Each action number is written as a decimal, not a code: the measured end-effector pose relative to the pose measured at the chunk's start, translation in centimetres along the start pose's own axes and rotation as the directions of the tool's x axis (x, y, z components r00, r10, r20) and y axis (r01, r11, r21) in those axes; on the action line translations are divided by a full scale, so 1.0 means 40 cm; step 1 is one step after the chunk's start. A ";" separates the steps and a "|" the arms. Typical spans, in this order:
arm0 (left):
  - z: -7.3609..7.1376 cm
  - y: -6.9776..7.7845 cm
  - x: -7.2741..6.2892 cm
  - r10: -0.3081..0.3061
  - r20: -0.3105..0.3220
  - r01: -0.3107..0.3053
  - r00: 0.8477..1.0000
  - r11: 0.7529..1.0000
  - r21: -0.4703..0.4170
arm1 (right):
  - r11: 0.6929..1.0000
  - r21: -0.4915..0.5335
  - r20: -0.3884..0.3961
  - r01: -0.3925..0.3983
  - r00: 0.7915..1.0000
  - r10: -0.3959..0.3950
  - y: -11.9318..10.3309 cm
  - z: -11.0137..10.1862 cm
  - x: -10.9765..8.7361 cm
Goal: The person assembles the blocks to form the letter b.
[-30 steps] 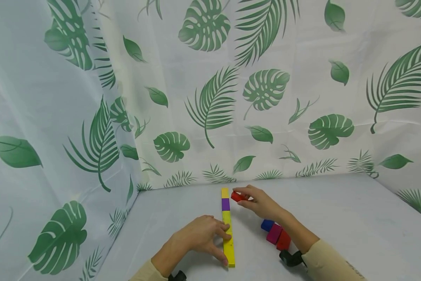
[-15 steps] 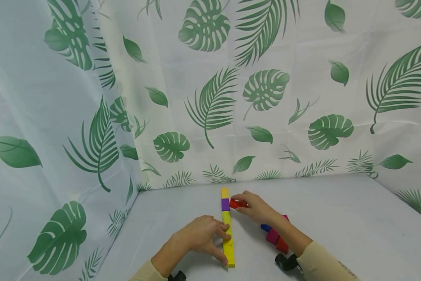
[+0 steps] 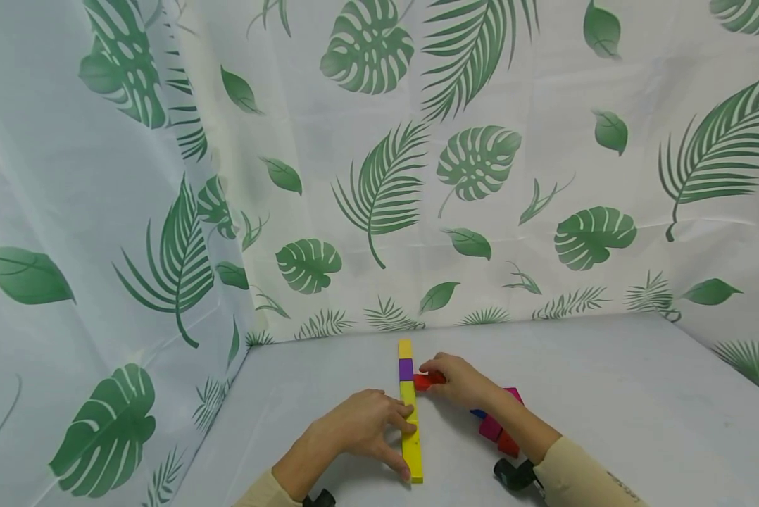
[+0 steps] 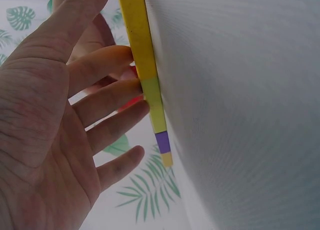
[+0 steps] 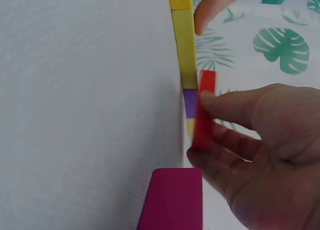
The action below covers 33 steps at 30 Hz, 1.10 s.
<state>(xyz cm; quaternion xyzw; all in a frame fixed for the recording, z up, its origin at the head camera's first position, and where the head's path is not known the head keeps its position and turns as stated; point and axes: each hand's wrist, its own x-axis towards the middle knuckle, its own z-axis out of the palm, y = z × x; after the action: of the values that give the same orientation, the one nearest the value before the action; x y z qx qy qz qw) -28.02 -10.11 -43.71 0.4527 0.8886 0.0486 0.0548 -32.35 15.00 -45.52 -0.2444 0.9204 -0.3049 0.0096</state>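
A straight row of blocks runs away from me on the table: a long yellow block (image 3: 412, 458), a lighter yellow block (image 4: 156, 109), a purple block (image 3: 406, 370) and a small yellow block (image 3: 405, 348) at the far end. My left hand (image 3: 369, 426) rests along the left side with fairly straight fingers touching the yellow blocks, its thumb by the near end. Between thumb and fingers my right hand (image 3: 460, 382) pinches a red block (image 5: 208, 80), whose left end is at the row's right side near the purple block. Whether they touch I cannot tell.
Loose blocks lie partly under the right forearm: a magenta block (image 3: 490, 427), a red block (image 3: 508, 444), a bit of a blue block (image 3: 478, 413) and another magenta piece (image 3: 515, 393). A leaf-patterned curtain (image 3: 512, 282) borders the table (image 3: 607, 387) at the back.
My right hand has brought the red block down and nearer to me, from beside the far yellow block along the row's right side. My left hand and the row have stayed still.
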 end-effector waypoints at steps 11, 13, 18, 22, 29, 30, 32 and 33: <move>0.004 0.000 -0.001 0.008 -0.013 -0.008 1.000 1.000 0.015 | 0.998 -0.036 0.018 -0.057 0.998 0.058 0.003 0.005 0.002; 0.004 0.000 -0.001 0.009 -0.014 -0.009 1.000 1.000 0.019 | 0.998 -0.041 0.019 -0.053 0.998 0.054 0.003 0.004 0.002; 0.004 -0.001 -0.001 0.009 -0.016 -0.008 1.000 1.000 0.022 | 0.998 -0.039 0.008 -0.040 0.999 0.041 0.011 0.005 0.003; 0.004 -0.002 0.000 0.006 -0.018 -0.005 1.000 1.000 0.018 | 0.998 -0.035 -0.008 -0.047 0.999 0.047 0.015 0.005 0.003; 0.005 -0.002 0.000 0.010 -0.014 -0.010 1.000 1.000 0.020 | 0.997 -0.036 -0.008 -0.064 0.998 0.063 0.016 0.005 0.003; 0.005 -0.002 0.000 0.011 -0.014 -0.011 1.000 1.000 0.019 | 0.997 -0.038 -0.010 -0.063 0.998 0.063 0.016 0.005 0.003; 0.006 -0.003 0.000 0.011 -0.011 -0.011 1.000 1.000 0.019 | 0.997 -0.036 -0.008 -0.063 0.998 0.062 0.016 0.005 0.002; 0.006 -0.003 0.000 0.011 -0.010 -0.011 1.000 1.000 0.018 | 0.998 -0.035 -0.007 -0.059 0.998 0.059 0.016 0.005 0.002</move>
<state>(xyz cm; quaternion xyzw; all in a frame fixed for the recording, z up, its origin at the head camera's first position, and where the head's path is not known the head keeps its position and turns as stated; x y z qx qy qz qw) -28.09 -10.16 -43.97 0.4577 0.8869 0.0430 0.0461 -32.66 15.31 -46.03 -0.2162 0.9325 -0.2891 0.0117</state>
